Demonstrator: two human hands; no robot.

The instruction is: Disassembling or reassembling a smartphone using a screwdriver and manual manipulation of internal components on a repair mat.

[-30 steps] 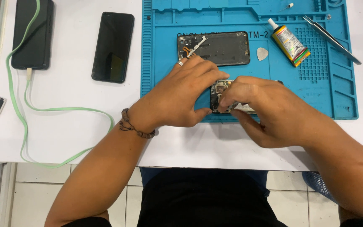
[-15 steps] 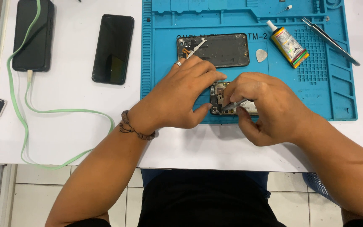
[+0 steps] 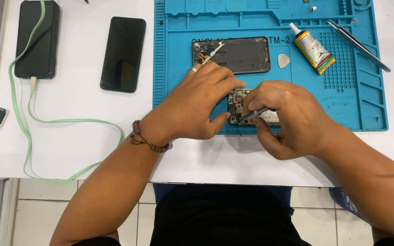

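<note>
- I see the opened phone [image 3: 238,107] lying near the front edge of the blue work mat [image 3: 174,68], its inner parts facing up, mostly hidden under both hands.
- My left hand [image 3: 197,105] rests flat over the phone's left end, fingers spread and pressing it down, nothing gripped inside it.
- My right hand [image 3: 288,118] is pinched around a thin dark tool [image 3: 254,115], whose tip touches the phone's inner parts.
- Behind the hands on the mat lies a dark back cover [image 3: 235,55] with a small cable piece on its left end.
- To its right sit a pale pick [image 3: 283,60], a yellow glue tube [image 3: 313,49] and metal tweezers [image 3: 359,39], well apart from the hands.
- The mat's top tray compartments hold only a small screw-like bit, too small to tell.
- On the white tabletop [image 3: 78,132] left of the mat lie a black phone [image 3: 123,53] and a power bank [image 3: 37,38] with a green cable [image 3: 60,122].
</note>
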